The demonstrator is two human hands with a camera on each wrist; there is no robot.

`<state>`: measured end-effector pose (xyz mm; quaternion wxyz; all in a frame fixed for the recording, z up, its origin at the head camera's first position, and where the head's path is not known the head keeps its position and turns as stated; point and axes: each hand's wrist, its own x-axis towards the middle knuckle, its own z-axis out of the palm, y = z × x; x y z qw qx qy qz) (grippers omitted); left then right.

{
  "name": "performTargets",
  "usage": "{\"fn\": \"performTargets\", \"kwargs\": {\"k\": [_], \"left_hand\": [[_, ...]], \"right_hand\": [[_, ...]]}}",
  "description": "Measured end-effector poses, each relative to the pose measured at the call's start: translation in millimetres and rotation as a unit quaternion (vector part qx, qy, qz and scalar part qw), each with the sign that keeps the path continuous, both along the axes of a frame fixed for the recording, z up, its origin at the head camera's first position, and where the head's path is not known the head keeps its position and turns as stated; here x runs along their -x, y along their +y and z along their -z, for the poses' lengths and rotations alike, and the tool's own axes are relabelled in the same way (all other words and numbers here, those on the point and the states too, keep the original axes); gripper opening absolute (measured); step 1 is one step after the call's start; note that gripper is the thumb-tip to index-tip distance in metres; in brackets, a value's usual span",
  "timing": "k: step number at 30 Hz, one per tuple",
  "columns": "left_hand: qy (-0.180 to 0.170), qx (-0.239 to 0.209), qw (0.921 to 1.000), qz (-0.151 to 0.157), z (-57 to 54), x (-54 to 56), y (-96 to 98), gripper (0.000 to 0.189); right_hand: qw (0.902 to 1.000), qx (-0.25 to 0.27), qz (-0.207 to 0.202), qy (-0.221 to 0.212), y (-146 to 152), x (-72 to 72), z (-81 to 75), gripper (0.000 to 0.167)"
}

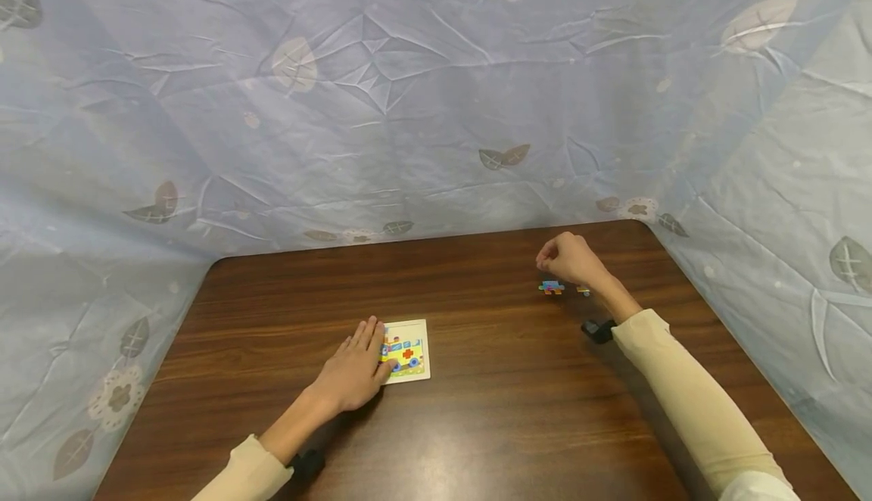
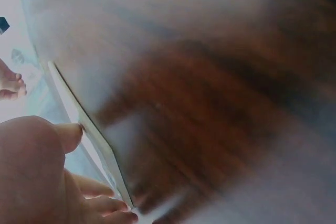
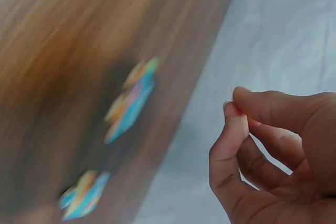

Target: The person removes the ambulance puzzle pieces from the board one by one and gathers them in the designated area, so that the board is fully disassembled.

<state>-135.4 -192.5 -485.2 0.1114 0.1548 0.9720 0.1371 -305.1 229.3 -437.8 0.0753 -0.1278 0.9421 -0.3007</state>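
My left hand [image 1: 354, 368] lies with its fingers stretched over the left part of a square cream puzzle board [image 1: 414, 326]. The board shows a yellow ambulance with a red cross; its left side is hidden under the hand. Seen edge-on in the left wrist view, the board's rim [image 2: 107, 153] has the thumb tip against it. My right hand [image 1: 572, 259] is raised above the far right of the table, thumb and fingertips pinched together with nothing visible between them. Below it lie a blue, pink and orange puzzle piece [image 3: 131, 103] and a second colourful piece [image 3: 85, 196].
The dark wooden table [image 1: 490, 410] runs up to a pale floral cloth [image 1: 409, 145] that hangs at the back and both sides. A black wrist device [image 1: 599, 331] sits under the right forearm.
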Motion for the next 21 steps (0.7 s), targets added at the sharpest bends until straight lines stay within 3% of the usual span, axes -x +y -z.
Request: {"fn": "performTargets", "kwargs": {"k": [8, 21], "left_hand": [[-0.001, -0.014, 0.9999, -0.008, 2.3, 4.7, -13.6, 0.078], [-0.013, -0.052, 0.9985, -0.005, 7.9, 8.8, -31.6, 0.075]], "right_hand": [[0.997, 0.04, -0.065, 0.013, -64.4, -13.7, -15.0, 0.01], [0.9831, 0.037, -0.179, 0.006, -160.9, -42.8, -2.5, 0.013]]}}
